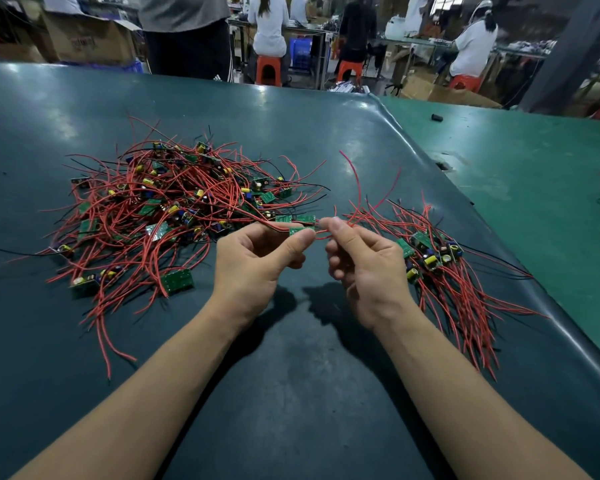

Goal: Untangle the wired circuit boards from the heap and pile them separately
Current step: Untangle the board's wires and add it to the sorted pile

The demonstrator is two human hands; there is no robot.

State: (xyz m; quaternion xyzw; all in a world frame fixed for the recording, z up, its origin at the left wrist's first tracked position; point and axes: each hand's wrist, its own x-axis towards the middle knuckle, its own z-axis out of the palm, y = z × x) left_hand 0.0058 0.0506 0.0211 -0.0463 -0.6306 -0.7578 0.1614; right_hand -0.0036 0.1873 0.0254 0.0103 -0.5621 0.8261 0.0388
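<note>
A tangled heap [174,206] of small green circuit boards with red and black wires lies on the dark mat at centre left. A smaller, tidier pile [437,261] of such boards lies to the right. Between them, above the mat, my left hand [253,261] pinches a small green circuit board [300,231] between thumb and fingers. My right hand [357,268] pinches the red wires [359,188] that run from that board up and to the right. More of the board's wires trail left into the heap.
The dark mat [291,375] ends at a raised edge on the right, beside a green table surface [534,161] with a small black part [437,117]. Several people stand or sit on red stools at benches behind the table. Cardboard boxes stand at the far left.
</note>
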